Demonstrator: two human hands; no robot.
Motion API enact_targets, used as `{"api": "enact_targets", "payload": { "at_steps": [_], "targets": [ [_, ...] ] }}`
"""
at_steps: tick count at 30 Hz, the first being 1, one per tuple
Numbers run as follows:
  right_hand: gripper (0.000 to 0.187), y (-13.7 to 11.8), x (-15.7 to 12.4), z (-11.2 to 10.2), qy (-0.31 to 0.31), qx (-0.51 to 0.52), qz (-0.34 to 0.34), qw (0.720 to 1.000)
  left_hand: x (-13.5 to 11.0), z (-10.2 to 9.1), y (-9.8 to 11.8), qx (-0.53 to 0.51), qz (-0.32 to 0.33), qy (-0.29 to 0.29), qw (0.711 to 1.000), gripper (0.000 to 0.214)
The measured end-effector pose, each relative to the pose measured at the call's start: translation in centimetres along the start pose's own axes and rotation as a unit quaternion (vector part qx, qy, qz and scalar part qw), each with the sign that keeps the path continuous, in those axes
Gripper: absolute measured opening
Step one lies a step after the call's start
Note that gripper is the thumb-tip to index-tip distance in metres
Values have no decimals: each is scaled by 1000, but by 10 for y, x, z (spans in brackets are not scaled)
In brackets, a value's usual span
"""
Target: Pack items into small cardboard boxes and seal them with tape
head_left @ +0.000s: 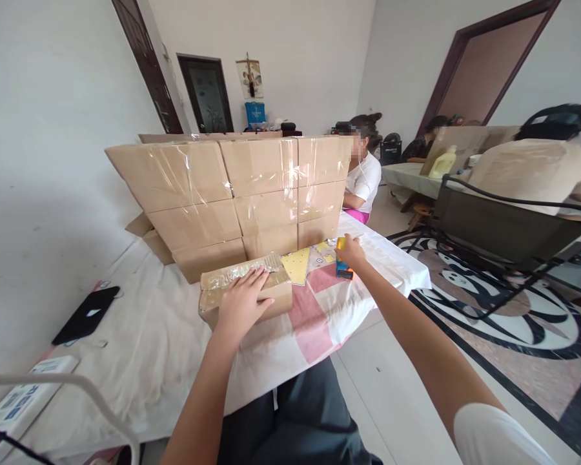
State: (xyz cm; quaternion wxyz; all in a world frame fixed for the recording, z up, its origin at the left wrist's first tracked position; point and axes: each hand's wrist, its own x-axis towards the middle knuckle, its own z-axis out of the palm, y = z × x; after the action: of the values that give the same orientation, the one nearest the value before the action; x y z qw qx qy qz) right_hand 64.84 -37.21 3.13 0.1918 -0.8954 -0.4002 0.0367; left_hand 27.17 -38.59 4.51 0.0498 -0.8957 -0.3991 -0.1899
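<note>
A small cardboard box [275,296] with shiny clear tape along its top lies on the table in front of me. My left hand [242,294] rests flat on the top of this box, thumb out to the side. To the right of the box, my right hand [352,250] is closed around a small blue-and-yellow object [343,268] with a dark lower end, standing on or just over the cloth. Its exact kind cannot be made out. A yellow patterned area of the tablecloth [296,266] shows between the two hands.
Behind the box stands a wall of stacked, taped cartons [266,213]. A black flat item [86,315] and a white package [31,391] lie at left. A person in a white top [365,184] sits beyond the cartons; a chair [508,226] stands at right.
</note>
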Motion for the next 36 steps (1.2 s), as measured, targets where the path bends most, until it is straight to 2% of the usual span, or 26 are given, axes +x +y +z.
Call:
{"api": "enact_targets", "payload": {
  "at_steps": [7,9,11,13,16,20,22,25,30,36],
  "targets": [
    [59,15,9,-11,17,-30,33,999,0,-6,4,45,-7,-2,999,57],
    [54,12,6,-8,51,-56,35,996,0,-5,4,46,-9,0,999,57],
    [46,6,-1,-2,112,-109,-16,988,0,-4,4,46,-9,4,999,56],
    [45,0,-9,7,143,-161,-112,970,0,-4,4,47,-11,9,999,55],
    [48,-9,-19,24,82,-182,-224,954,-1,-5,4,47,-12,13,999,54],
    [44,-18,-23,51,-28,-180,-263,947,-2,-4,4,45,-11,15,999,54],
    [44,-22,-22,63,-61,-178,-258,948,-2,-4,4,43,-11,17,999,55],
    [49,-25,-18,72,-72,-170,-230,956,-2,-3,4,40,-13,22,999,54],
    [53,-30,-5,75,-78,-160,-172,969,-4,-3,4,40,-9,29,999,54],
    [61,-39,14,78,-121,-150,-153,969,-4,1,2,48,-6,42,998,53]
  ]
}}
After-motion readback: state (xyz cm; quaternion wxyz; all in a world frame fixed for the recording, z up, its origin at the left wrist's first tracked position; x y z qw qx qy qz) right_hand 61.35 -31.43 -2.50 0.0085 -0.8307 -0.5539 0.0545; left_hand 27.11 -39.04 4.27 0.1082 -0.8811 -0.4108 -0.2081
